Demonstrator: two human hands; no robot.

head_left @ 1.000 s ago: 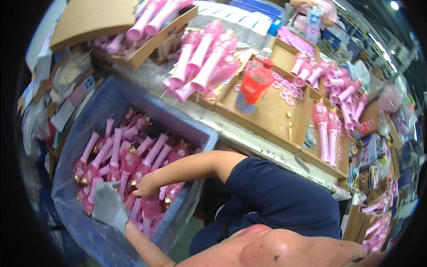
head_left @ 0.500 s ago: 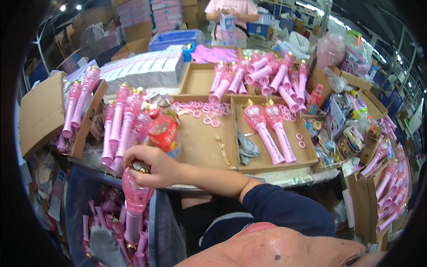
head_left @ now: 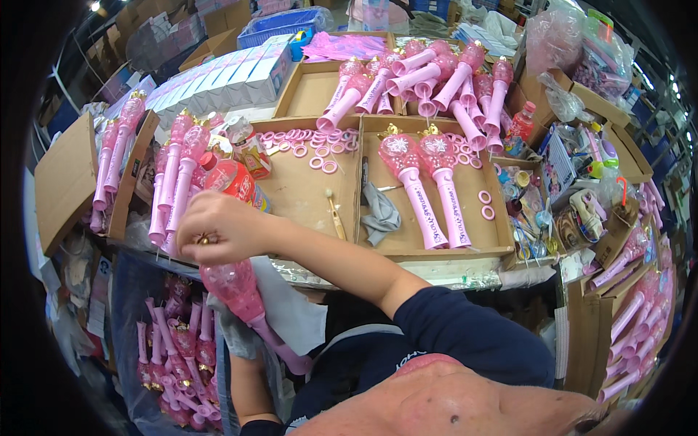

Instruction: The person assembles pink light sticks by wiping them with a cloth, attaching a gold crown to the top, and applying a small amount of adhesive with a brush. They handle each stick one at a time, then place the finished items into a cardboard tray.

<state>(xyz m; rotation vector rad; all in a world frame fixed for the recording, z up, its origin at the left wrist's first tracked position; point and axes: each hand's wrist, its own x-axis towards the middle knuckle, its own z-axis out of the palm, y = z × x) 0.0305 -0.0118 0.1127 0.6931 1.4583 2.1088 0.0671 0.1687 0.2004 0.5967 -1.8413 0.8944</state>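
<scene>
Over the bin's edge, my right hand [head_left: 211, 229] grips the gold-crowned top of a pink toy wand [head_left: 236, 291], whose clear pink head tilts and handle slants down toward me. A grey cloth [head_left: 291, 309] lies against the wand's head and neck. My left forearm [head_left: 249, 389] rises from below to that cloth; the left hand is covered by it, its fingers hidden. Two finished-looking pink wands [head_left: 425, 196] lie side by side in the right cardboard tray [head_left: 480, 247]. Beneath my hands, a blue-lined bin [head_left: 131, 327] holds several more wands [head_left: 178, 341].
Pink rings [head_left: 316, 149] and a brush [head_left: 336, 216] lie in the left tray section. A rag [head_left: 382, 214] sits beside the two wands. Red-labelled bottles [head_left: 233, 178] and upright wands [head_left: 178, 167] stand left. Piled wands [head_left: 436, 80] and white boxes [head_left: 233, 76] line the back.
The wand has come up out from above the bin and swung its handle right, toward me. The grey cloth has risen from the bin to its head. The view has shifted slightly.
</scene>
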